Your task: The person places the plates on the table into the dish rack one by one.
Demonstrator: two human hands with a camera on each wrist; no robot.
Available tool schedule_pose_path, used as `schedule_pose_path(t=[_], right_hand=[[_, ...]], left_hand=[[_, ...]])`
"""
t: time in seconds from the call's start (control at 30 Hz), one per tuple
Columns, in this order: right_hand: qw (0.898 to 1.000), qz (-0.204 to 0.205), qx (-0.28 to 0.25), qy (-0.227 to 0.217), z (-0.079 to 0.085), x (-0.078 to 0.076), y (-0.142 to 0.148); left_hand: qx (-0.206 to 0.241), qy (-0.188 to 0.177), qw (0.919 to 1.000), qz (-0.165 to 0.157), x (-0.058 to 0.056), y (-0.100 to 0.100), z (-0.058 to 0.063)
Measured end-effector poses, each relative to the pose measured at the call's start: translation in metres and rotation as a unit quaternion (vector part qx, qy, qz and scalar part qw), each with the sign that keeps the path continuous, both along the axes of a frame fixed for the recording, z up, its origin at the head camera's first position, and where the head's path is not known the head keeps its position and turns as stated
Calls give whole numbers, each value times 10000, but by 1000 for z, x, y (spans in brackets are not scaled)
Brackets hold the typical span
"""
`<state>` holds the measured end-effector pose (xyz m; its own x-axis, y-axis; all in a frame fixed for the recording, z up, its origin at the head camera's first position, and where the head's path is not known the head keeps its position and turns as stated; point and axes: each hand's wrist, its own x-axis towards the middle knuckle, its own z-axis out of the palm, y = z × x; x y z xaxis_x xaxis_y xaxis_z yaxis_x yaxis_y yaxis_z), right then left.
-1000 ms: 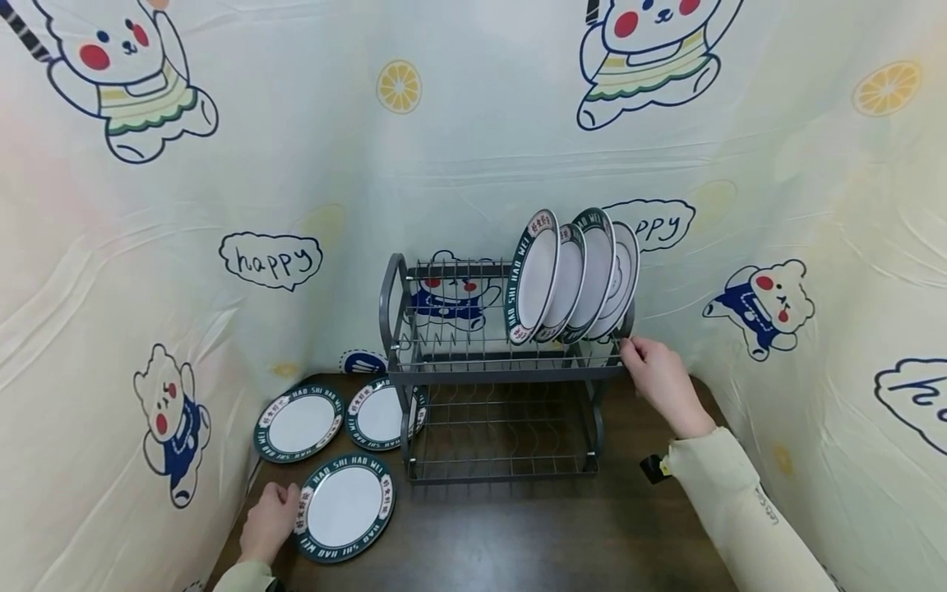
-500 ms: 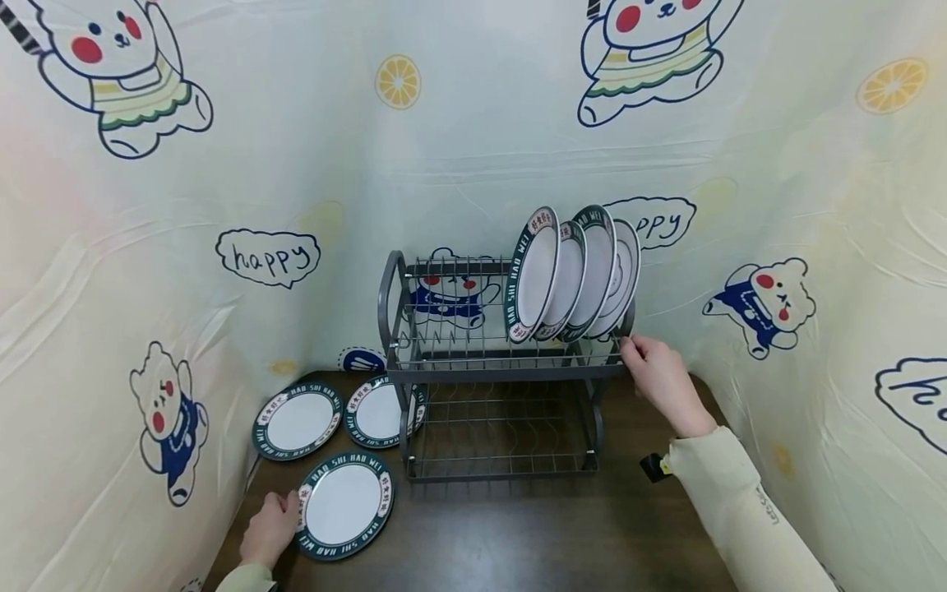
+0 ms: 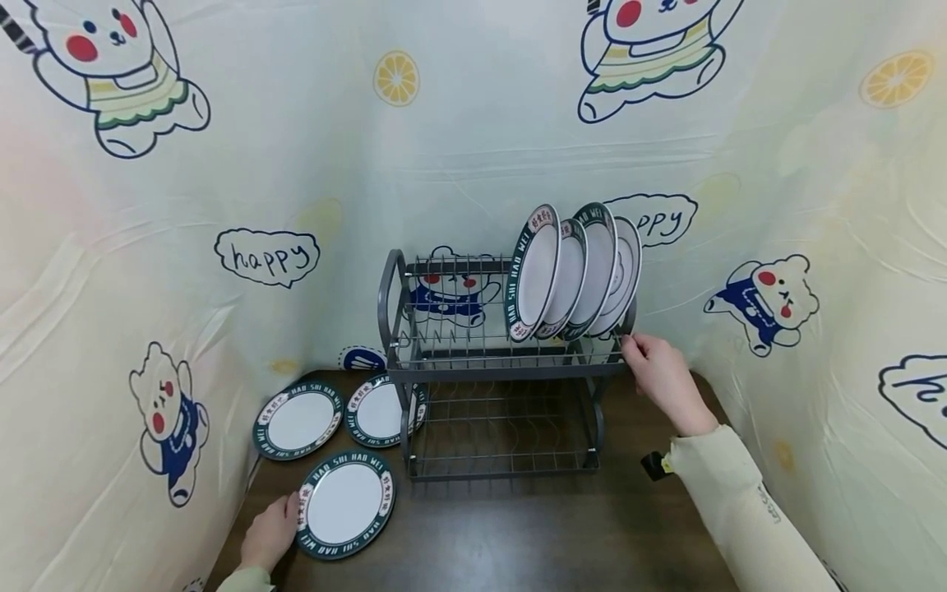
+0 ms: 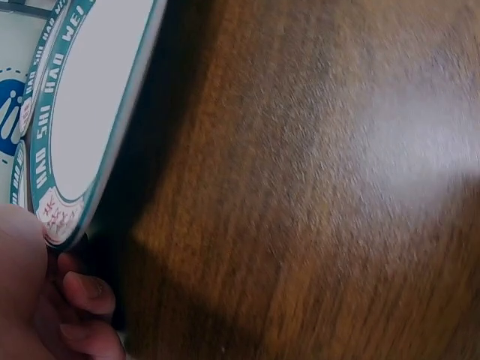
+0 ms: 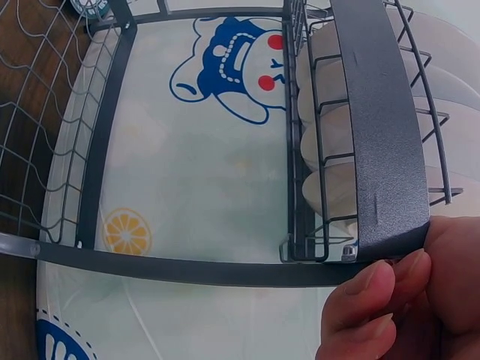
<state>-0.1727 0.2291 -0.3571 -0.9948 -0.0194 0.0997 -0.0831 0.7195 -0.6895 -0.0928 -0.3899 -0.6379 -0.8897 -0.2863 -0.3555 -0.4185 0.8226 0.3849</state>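
Note:
At the lower left, my left hand [image 3: 270,530] pinches the rim of a round white plate [image 3: 344,505] with a green lettered border. The left wrist view has the thumb at the rim of this plate [image 4: 97,97], the curled fingers [image 4: 90,292] below it and the plate tilted over the wood. My right hand [image 3: 662,380] grips the front right corner of a grey two-tier dish rack [image 3: 510,375]. In the right wrist view its fingertips [image 5: 367,281] curl under the corner of the rack frame [image 5: 386,135]. Several plates [image 3: 534,275] stand upright at the upper tier's right end.
Two more green-rimmed plates, a left one [image 3: 299,421] and a right one [image 3: 377,413], lie flat behind the held plate. The right one sits partly behind the rack's left leg. A printed cloth [image 3: 473,148] surrounds the dark wooden table [image 3: 518,534] at the back and sides.
My left hand shifts slightly at the plate's left rim, its fingers closer against the edge. My right hand stays at the rack corner. The whole head view shifts slightly.

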Motion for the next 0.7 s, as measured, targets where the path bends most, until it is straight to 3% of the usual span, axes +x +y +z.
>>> schedule_pose_path(t=[0.17, 0.37, 0.7], right_hand=[[10000, -26, 41, -9, 1, 1, 0], [10000, -20, 55, -41, 1, 1, -1], [9999, -18, 76, -89, 1, 1, -2]], left_hand=[[-133, -67, 9995, -288, -1, -1, -1], [-170, -158, 9992, -316, -2, -2, -1], [252, -246, 9987, -364, 0, -6, 1]])
